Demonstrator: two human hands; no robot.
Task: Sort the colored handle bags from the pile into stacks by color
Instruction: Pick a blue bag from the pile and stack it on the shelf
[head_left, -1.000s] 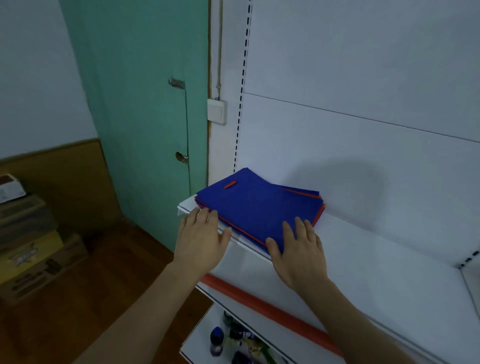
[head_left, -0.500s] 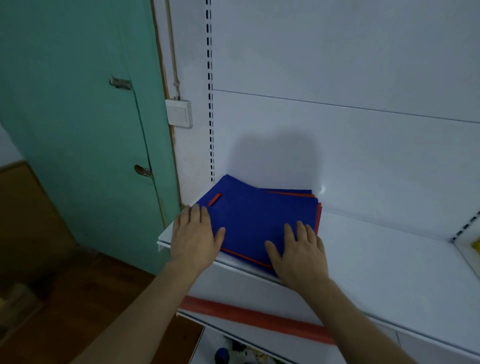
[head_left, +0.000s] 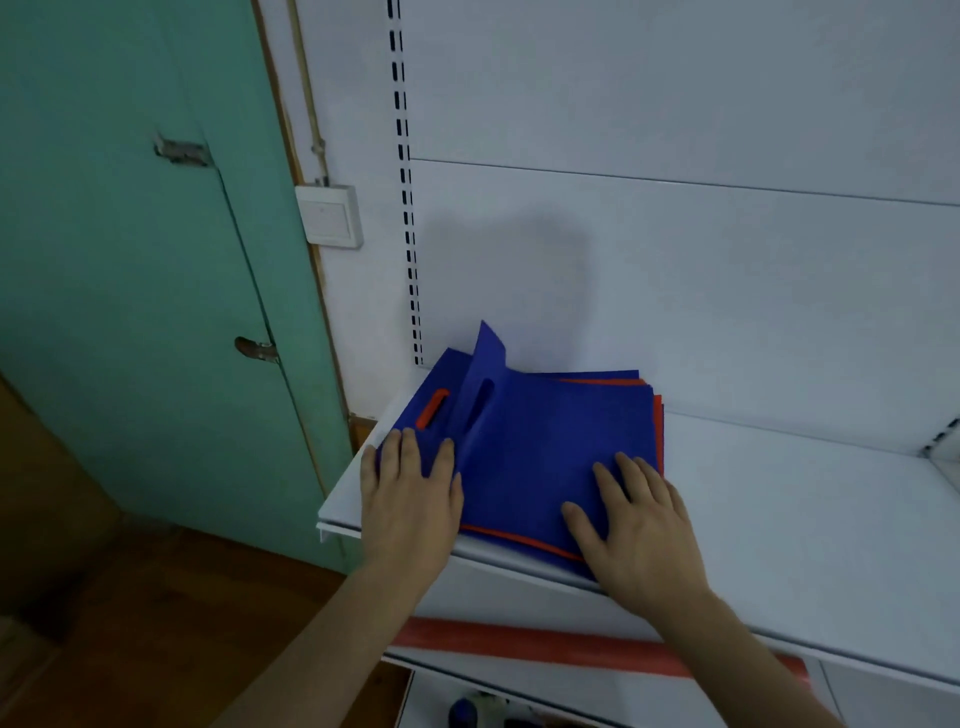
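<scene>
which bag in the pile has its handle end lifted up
The top blue bag: its handle end stands up by the left hand, while the bags beneath lie flat.

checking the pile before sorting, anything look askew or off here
Yes: the top blue bag has its handle end folded up at the pile's left, beside the left hand. Orange bags peek out unevenly at the right and front edges.
</scene>
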